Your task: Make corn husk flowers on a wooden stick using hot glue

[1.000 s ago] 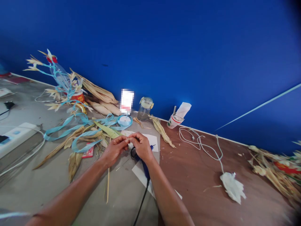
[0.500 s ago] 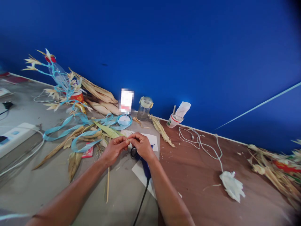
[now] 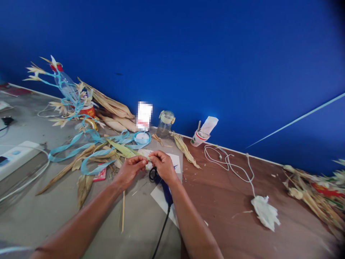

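My left hand [image 3: 132,169] and my right hand [image 3: 164,166] are close together over the grey table, thumbs and fingertips pinched. Between them is a small pale piece of corn husk [image 3: 148,164], mostly hidden by the fingers. Under my right hand lies a dark blue corded tool [image 3: 167,195], partly covered by the wrist, beside a black scissor-like loop handle [image 3: 153,174]. A greenish husk [image 3: 122,148] rests just beyond my left hand. White paper [image 3: 174,161] sticks out past my right hand.
Blue ribbon [image 3: 93,158] trails across dry husks on the left. Behind stand a ribbon roll [image 3: 142,137], a lidded jar [image 3: 165,124] and a paper cup [image 3: 199,138]. A ribbon-wrapped flower branch [image 3: 77,104] stands back left; a white cable [image 3: 239,171] lies right.
The fingertips of my two hands have drawn slightly apart, so more of the pale piece between them shows. The objects on the table stay where they were.
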A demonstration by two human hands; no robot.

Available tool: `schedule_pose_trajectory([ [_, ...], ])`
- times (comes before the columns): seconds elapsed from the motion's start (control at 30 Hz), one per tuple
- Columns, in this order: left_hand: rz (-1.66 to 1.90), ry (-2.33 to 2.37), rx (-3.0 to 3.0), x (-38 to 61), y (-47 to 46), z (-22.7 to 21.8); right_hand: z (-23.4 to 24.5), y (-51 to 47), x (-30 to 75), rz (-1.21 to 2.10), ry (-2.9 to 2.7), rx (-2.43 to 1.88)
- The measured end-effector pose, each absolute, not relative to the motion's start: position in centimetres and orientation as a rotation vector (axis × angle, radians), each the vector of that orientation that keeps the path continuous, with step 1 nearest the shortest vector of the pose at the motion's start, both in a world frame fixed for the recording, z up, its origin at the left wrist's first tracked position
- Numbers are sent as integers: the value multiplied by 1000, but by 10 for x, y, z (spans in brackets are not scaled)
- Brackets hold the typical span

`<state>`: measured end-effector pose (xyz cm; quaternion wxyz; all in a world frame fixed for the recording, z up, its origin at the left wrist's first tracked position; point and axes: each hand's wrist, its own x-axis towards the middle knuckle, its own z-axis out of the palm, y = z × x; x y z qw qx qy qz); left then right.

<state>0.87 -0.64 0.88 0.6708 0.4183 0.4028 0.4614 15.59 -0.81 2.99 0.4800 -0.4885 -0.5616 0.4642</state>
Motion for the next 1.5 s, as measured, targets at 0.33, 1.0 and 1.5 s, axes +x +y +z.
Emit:
schedule_pose_trajectory([
  [0.33, 1055, 905, 950, 9, -6, 4, 27, -8, 153, 1157, -1379, -1163],
  [1.0, 1080, 918, 1022, 8, -7, 6, 28, -10, 155, 1075, -1482, -1208],
  [1.5, 1142, 1059, 1276, 13, -9, 14, 25, -11, 152, 913, -1592, -1239],
])
